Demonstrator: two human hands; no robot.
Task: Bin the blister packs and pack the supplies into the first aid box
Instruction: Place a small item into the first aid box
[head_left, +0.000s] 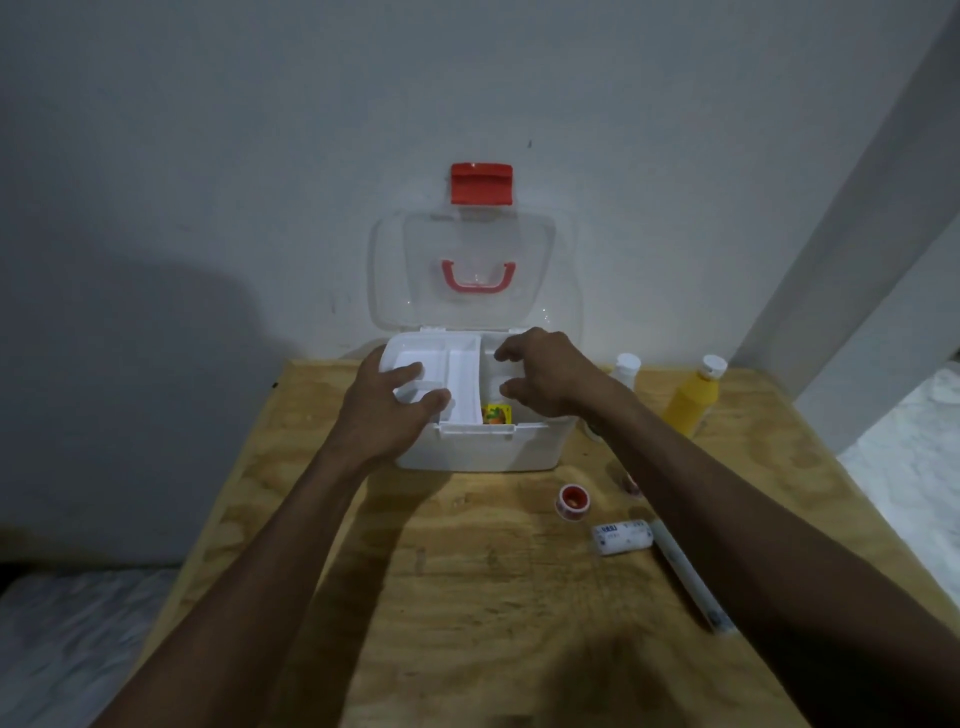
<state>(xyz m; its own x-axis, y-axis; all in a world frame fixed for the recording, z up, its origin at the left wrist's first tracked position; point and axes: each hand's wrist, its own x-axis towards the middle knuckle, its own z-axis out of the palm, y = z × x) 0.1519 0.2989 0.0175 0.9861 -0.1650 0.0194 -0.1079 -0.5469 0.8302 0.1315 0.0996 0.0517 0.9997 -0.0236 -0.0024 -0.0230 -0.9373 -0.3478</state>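
The white first aid box (483, 452) stands open at the table's far edge, its clear lid (472, 239) with red latch leaning on the wall. A white divided tray (452, 374) sits over the box's left half. My left hand (387, 410) grips the tray's left front part, fingers curled into a compartment. My right hand (540, 374) hovers over the box's right half with fingers bent, and whether it touches the tray's edge is unclear. A small yellow-orange packet (497, 414) shows inside the box.
On the wooden table (467, 571) right of the box lie a red tape roll (571, 501), a white bandage roll (622, 537) and a long white tube (691, 577). A yellow bottle (693, 397) and a white-capped bottle (625, 369) stand at the back right.
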